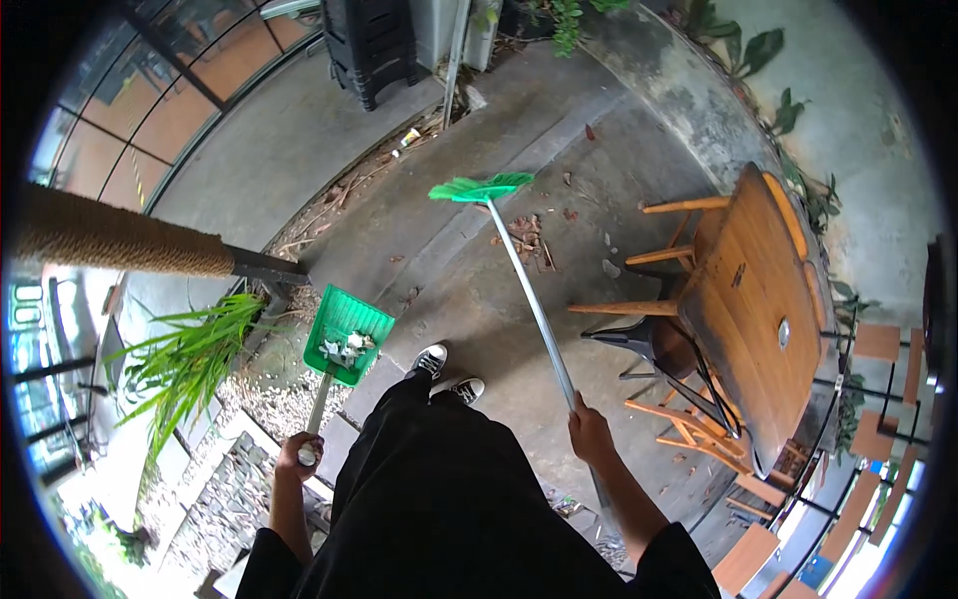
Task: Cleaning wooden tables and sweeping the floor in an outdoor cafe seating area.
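Observation:
My left hand (pixel 299 455) grips the handle of a green plastic dustpan (pixel 318 318), which hangs out ahead of it on the left. Some crumpled white and dark litter (pixel 348 348) lies in the pan near its handle end. Closed around a grey metal pole, my right hand (pixel 590 433) holds a broom (pixel 533 299). The broom's green bristle head (pixel 483 187) is far ahead at the middle, over the concrete floor. Close beside the bristles, on the near right, lies a small heap of dry brown leaves (pixel 530 238).
A wooden table (pixel 756 314) with several chairs stands to the right. On the left are a rope-wrapped post (pixel 127 232) and a long-leaved plant (pixel 191 359) beside white gravel. Dark stacked plastic furniture (pixel 370 45) stands at the back. A debris-filled groove (pixel 344 191) crosses the floor.

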Available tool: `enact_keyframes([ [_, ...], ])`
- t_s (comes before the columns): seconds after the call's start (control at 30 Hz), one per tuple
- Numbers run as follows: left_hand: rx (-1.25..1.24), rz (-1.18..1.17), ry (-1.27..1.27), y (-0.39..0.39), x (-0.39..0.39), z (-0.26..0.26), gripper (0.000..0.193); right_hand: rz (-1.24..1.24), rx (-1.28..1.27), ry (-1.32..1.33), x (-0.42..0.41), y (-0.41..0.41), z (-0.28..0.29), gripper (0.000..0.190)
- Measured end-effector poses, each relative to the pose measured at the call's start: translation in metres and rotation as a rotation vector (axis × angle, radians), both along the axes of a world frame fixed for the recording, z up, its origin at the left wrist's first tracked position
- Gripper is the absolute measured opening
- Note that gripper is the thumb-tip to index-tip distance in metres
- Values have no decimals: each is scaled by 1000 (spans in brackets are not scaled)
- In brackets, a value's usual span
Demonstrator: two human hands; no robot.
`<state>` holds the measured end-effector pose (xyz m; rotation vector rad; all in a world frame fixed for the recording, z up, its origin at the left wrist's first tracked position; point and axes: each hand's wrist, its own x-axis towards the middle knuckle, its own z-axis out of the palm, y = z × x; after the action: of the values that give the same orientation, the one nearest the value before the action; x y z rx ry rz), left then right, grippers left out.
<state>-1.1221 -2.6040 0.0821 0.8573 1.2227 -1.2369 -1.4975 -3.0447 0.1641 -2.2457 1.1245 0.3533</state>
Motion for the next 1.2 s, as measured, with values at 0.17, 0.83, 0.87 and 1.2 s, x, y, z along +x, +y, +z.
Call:
enact_keyframes([
  [0.17,-110,203,72,21,-20,3,10,181,66,268,-37,7,56,47],
  [0.83,-234,373,97,11,-34,-7,7,-214,10,-221,95,-90,-125,31],
  [0.87,-237,373,97,5,-33,-6,7,-304,132,-160,92,-83,-126,24],
  [1.2,-217,440,-105,-35,-7,45,13,73,614,-81,8,69,7,44],
])
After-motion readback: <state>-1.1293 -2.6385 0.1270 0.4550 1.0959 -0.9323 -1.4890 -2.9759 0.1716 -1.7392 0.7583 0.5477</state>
